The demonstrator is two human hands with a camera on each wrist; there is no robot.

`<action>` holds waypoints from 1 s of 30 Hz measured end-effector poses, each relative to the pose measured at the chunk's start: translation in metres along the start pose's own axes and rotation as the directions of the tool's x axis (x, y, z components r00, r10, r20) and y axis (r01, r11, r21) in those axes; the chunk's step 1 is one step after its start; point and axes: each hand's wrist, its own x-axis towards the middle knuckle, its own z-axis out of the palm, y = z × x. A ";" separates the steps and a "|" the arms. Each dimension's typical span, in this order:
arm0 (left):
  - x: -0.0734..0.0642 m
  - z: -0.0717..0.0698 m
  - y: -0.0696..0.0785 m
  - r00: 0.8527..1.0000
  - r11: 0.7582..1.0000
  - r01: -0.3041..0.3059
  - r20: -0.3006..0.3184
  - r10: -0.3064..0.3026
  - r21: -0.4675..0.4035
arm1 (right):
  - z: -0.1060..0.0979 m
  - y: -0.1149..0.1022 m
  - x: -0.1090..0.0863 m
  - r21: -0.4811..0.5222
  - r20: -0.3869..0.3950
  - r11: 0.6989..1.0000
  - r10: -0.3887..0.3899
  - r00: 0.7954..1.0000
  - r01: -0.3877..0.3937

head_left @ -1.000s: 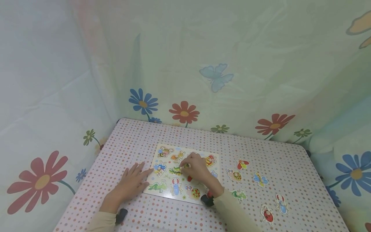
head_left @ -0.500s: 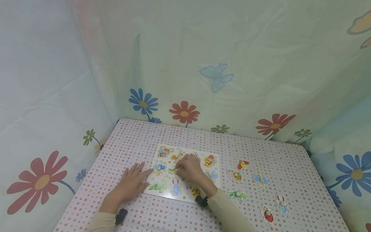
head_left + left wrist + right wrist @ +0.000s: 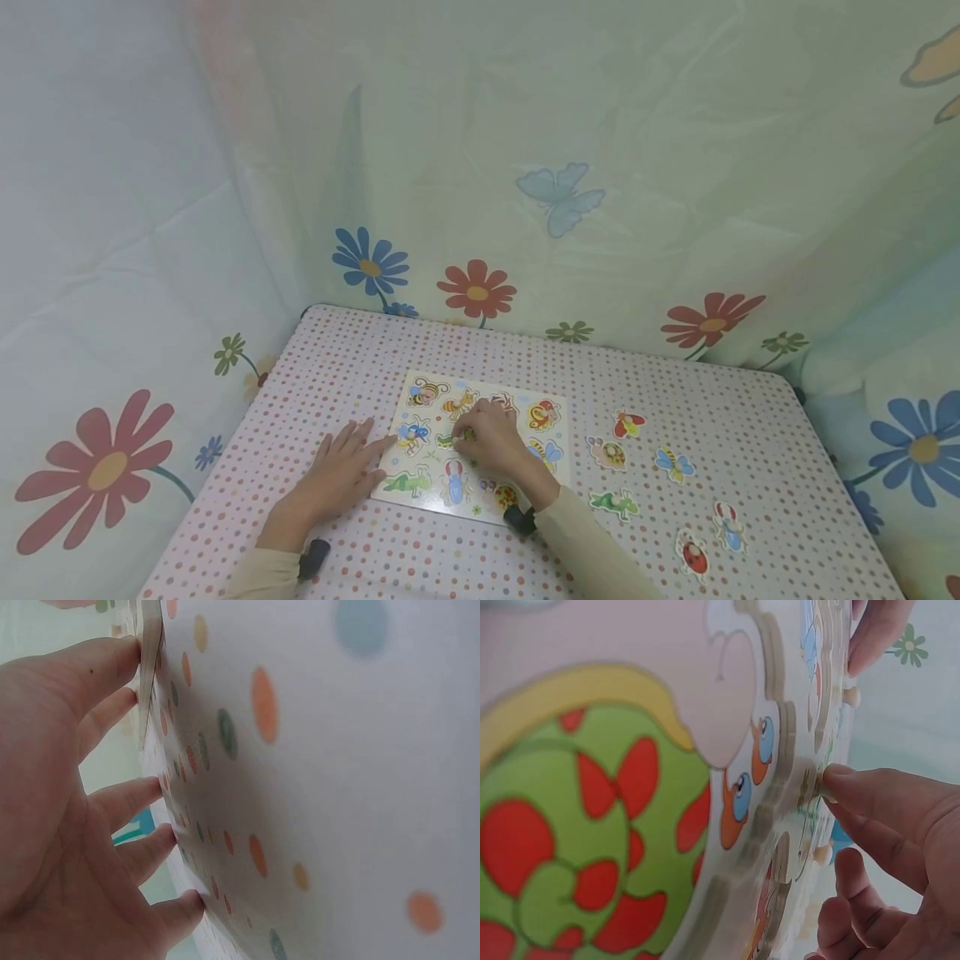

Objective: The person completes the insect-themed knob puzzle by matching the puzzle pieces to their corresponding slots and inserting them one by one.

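Observation:
My left hand [image 3: 341,467] lies on the dotted tablecloth with fingers spread. In the left wrist view its thumb and index finger [image 3: 112,664] touch the edge of a wooden insect puzzle board [image 3: 433,502]. Over the middle of that board, my right hand [image 3: 495,442] pinches a green caterpillar puzzle piece [image 3: 444,442] between thumb and index finger. The piece is mostly hidden behind the fingers, so whether it sits in its recess I cannot tell. The right wrist view shows the pinching thumb [image 3: 855,784] low at the board, beside the snail recess [image 3: 592,825].
Right of the board lie several loose pieces: a red-winged insect [image 3: 628,425], a snail [image 3: 607,454], a dragonfly [image 3: 675,465], a grasshopper [image 3: 615,504], a stag beetle [image 3: 729,529] and a ladybug [image 3: 692,556]. A flowered curtain [image 3: 637,233] surrounds the table.
My right hand has shifted slightly left and lower over the board with the caterpillar piece, then stayed almost still. The left hand has not moved.

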 end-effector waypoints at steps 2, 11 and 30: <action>0.000 0.000 0.001 1.000 1.000 -0.001 -0.001 0.001 0.001 | 0.000 0.000 0.000 -0.001 0.002 1.000 0.000 1.000 0.000; 0.000 0.000 0.001 1.000 1.000 -0.004 0.001 0.004 -0.010 | -0.007 0.001 -0.002 0.001 0.007 1.000 0.000 1.000 0.000; -0.002 -0.002 0.001 1.000 1.000 -0.005 0.005 0.005 -0.002 | -0.067 0.049 -0.044 0.107 -0.202 0.993 0.074 0.977 -0.053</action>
